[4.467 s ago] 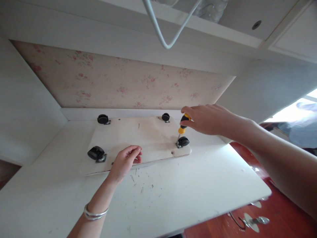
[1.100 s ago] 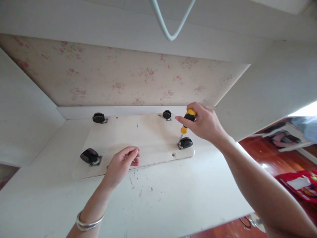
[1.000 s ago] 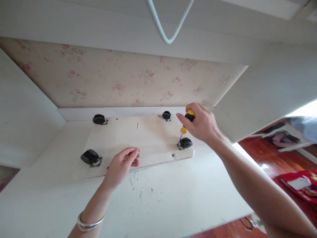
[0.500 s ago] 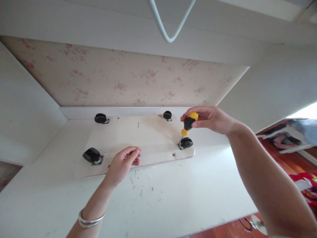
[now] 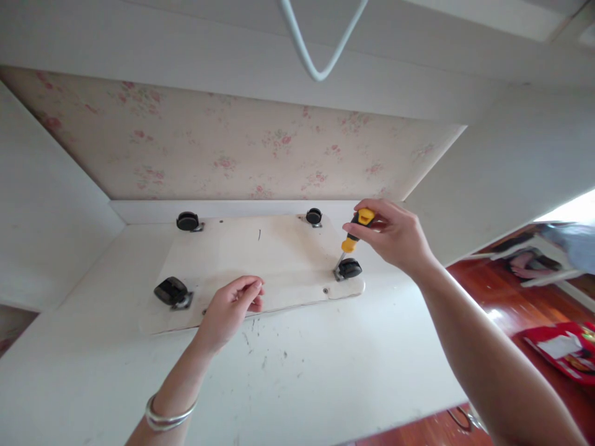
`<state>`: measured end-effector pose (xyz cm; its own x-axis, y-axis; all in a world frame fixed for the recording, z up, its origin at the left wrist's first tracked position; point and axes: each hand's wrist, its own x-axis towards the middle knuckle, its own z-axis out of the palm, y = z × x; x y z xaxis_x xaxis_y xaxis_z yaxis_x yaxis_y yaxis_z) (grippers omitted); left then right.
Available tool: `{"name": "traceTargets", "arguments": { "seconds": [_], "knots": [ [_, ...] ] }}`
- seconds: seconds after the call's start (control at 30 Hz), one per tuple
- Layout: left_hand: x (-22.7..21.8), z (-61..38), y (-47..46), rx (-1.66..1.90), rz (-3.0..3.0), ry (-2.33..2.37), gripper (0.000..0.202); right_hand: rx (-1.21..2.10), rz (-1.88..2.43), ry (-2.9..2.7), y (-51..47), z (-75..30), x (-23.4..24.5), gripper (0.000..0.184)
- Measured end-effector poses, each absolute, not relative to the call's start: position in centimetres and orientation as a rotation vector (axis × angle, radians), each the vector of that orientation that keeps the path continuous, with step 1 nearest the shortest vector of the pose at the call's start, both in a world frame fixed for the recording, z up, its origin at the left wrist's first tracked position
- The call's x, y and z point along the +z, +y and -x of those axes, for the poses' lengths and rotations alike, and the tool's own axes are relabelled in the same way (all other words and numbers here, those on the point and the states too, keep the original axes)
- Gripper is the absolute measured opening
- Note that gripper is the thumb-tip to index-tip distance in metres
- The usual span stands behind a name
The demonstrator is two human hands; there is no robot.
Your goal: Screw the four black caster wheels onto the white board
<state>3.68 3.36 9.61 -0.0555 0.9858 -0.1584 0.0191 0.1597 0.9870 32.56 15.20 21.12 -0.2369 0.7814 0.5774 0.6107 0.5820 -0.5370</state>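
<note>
My right hand (image 5: pixel 388 230) grips a yellow and black screwdriver (image 5: pixel 357 230) by its handle. The shaft slants down to the mounting plate beside the right front caster (image 5: pixel 349 268). That caster stands on a white board (image 5: pixel 242 254), wheels up. Curled above the board's near edge, my left hand (image 5: pixel 237 303) has thumb and fingers pressed together; whatever they may hold is hidden. Three more black casters sit at the board's other corners: left front (image 5: pixel 171 291), left back (image 5: pixel 188 221) and right back (image 5: pixel 314 216).
The board lies on a white surface (image 5: pixel 302 384) with dark specks near me. Flowered wallpaper (image 5: pixel 279 142) covers the back, between white side panels. A pale bent rod (image 5: pixel 318 75) hangs overhead. Right and below, a red tray-like item (image 5: pixel 548 341) lies on the wooden floor (image 5: pixel 483 297).
My right hand has turned around the screwdriver handle, its wrist and forearm shifting left. The screwdriver's tip stays by the same caster. My left hand keeps its place.
</note>
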Motion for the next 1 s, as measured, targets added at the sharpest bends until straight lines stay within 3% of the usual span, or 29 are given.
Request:
{"name": "traceTargets", "arguments": {
  "seconds": [0.13, 0.33, 0.43, 0.63, 0.7, 0.9, 1.0],
  "knots": [
    [9.7, -3.8, 3.3, 1.12, -1.083, 1.362, 0.031, -0.205, 1.093, -1.991, 14.5, -31.9, 21.1, 0.019],
    [9.7, -3.9, 3.2, 1.129, -1.089, 1.373, 0.032, -0.555, 1.303, -1.882, 14.5, -30.9, 20.7, 0.027],
    [9.6, -3.8, 3.2, 1.13, -1.1, 1.362, 0.032, -0.322, 1.255, -1.959, 15.1, -31.0, 21.1, 0.023],
    [9.5, -3.6, 3.2, 1.129, -1.096, 1.343, 0.031, 0.954, 0.945, -2.111, 15.7, -32.4, 23.4, 0.026],
    [9.4, -3.6, 3.2, 1.128, -1.092, 1.336, 0.032, 1.157, 0.894, -2.099, 15.8, -32.8, 23.6, 0.031],
    [9.3, -3.6, 3.3, 1.121, -1.082, 1.321, 0.032, 0.89, 0.992, -2.016, 16.4, -33.6, 21.9, 0.039],
    [9.3, -3.6, 3.4, 1.115, -1.081, 1.321, 0.032, 0.505, 1.145, -2.014, 16.2, -33.4, 21.2, 0.037]
  ]
}}
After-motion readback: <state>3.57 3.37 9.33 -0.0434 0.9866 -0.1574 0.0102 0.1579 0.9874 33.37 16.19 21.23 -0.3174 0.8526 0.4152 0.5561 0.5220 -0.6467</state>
